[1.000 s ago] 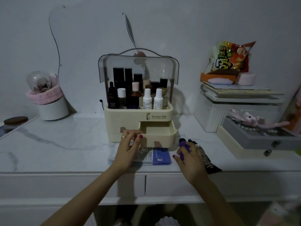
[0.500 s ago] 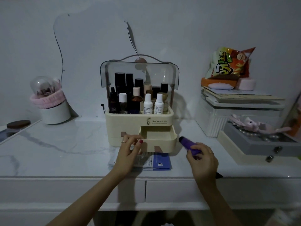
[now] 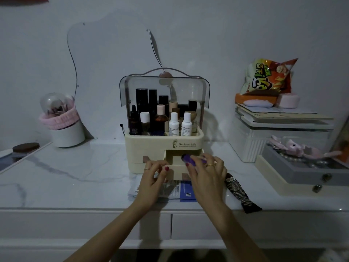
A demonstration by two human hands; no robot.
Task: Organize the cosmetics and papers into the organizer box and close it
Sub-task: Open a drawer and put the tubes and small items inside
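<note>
Head view, left to right. Progress first: the organizer box (image 3: 164, 142) stands mid-counter with its clear lid (image 3: 164, 91) raised and the upper tray already full of upright bottles (image 3: 160, 118), so that part looks done. The right drawer (image 3: 176, 163) is pulled out and looks empty apart from what is coming in. Left hand (image 3: 153, 178) is curled with the fingertips drawn together at the drawer's left front corner, seemingly steadying it; whether it truly grips the edge I cannot tell. Right hand (image 3: 205, 173) pinches a purple tube (image 3: 190, 160), tip pointing left, held over the open drawer, not yet released.

Left to do, by my judgement: drop the purple tube in, then the papers (image 3: 179, 191), flat blue-and-white sheets lying on the counter just in front of the box, partly under both hands. Then the black tube (image 3: 239, 193), lying diagonally near the counter edge to the right of the right hand. Then push the drawer shut and lower the lid. Roughly midway.

Surface and room: white marble-look counter (image 3: 75, 178) with grey veins, two drawers below. Far left a dark round lid, then a white cup (image 3: 68, 135) with a pink band and a clear dome. Plain white wall, wavy-edged mirror (image 3: 113, 72) behind the box. Right: clear ribbed container (image 3: 251, 144) stacked with flat things and a snack bag (image 3: 268, 76); a grey jewellery box (image 3: 302, 171) with a pink clip on top. Lighting dim.
</note>
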